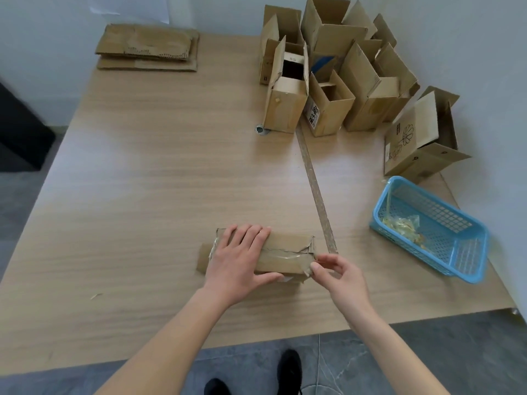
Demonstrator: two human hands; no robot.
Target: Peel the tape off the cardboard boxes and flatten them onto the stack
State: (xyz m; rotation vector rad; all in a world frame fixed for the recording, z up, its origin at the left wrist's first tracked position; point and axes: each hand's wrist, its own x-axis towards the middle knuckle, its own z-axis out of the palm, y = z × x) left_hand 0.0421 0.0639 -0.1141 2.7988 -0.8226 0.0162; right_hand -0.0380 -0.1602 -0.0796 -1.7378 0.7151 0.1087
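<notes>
A small taped cardboard box [288, 252] lies on its side near the front of the wooden table [142, 181]. My left hand [238, 258] lies flat on its top, fingers straight, thumb along the near side. My right hand [333, 269] pinches the end of the clear tape [309, 267] at the box's right near corner. A stack of flattened cardboard [148, 48] lies at the far left of the table.
Several open upright cardboard boxes [328, 75] crowd the far right corner. A blue plastic basket [430, 226] holding crumpled tape sits at the right edge. A long strip [316, 192] lies on the table from the boxes toward my right hand. A wall stands behind.
</notes>
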